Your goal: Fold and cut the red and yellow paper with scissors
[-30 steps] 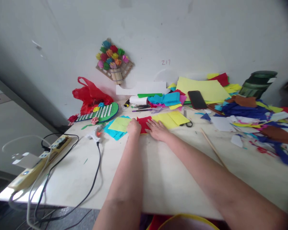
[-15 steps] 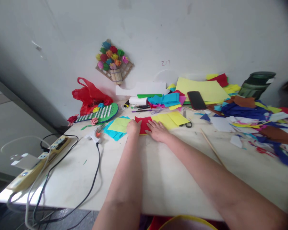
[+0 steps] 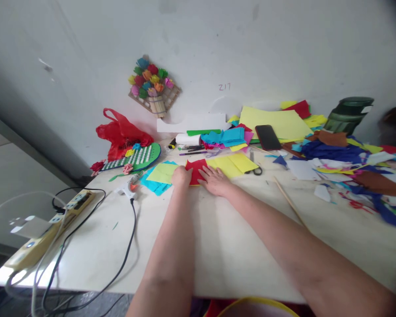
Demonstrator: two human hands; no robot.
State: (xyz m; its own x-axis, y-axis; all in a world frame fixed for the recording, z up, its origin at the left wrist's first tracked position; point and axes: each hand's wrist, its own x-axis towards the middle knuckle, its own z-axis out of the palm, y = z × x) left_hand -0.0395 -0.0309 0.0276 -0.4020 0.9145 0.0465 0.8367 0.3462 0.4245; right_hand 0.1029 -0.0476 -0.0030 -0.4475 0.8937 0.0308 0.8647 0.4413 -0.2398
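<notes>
edges, red sheet | left grip curled, hold unclear | right grip splayed | room nearside

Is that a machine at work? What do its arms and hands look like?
No machine: these are a person's two arms. The left hand and right hand wear no gloves, and both forearms are bare, with no sleeves, watch or bracelet showing. No cables run along them.
</notes>
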